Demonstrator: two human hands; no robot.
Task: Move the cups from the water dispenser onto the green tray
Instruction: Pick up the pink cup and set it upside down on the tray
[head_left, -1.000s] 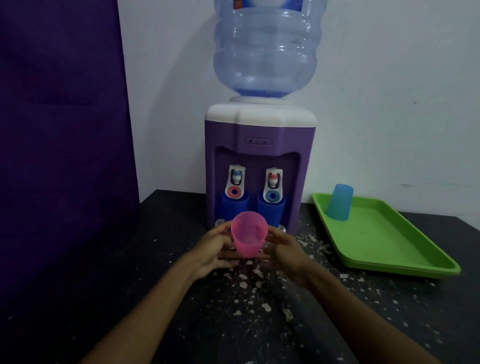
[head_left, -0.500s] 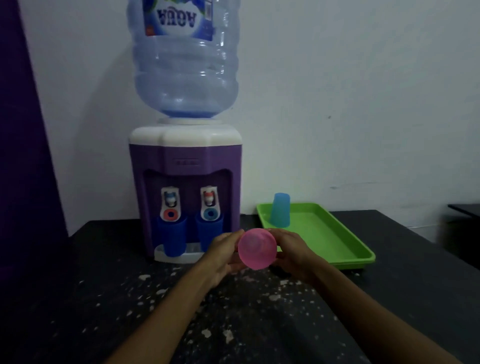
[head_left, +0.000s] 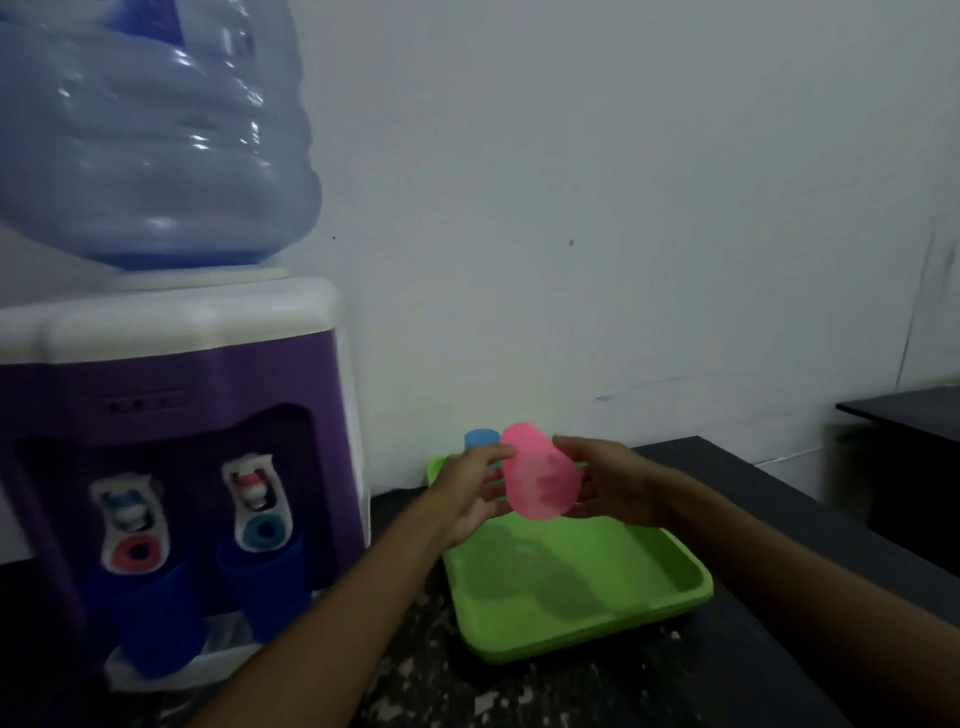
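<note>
— Where is the pink cup (head_left: 540, 474) relative to the green tray (head_left: 582, 587)?

— Above the tray's far half, off the floor of it, held between both hands. The left hand (head_left: 470, 491) is on the cup's dispenser side, the right hand (head_left: 615, 480) on the opposite side, fingers (head_left: 493, 457) of each curled against its wall, so both are closed on the cup rather than spread.

— How does the cup lie?

— Tilted. Its closed base points up and away toward the wall, its wide mouth down and toward the wearer, so the long axis leans well off vertical. My reading is that it is being turned mouth-down for setting on the tray.

— Which hand is nearer the landing spot?

— Neither clearly; both sit over the tray. The bare floor of the tray lies directly below and toward the near edge.

— Anything in the way?

— A light blue cup (head_left: 482, 439) stands at the tray's far corner, just behind the left fingers and just beside the pink one; whether they touch I cannot tell. Going straight down risks bumping it, so I would land nearer the tray's middle.

— And what else is there?

— The water dispenser (head_left: 171, 415) stands on the dark surface (head_left: 519, 691) beyond the tray's left rim, with two dark blue cups (head_left: 156, 618) under its taps, presumably next.
</note>
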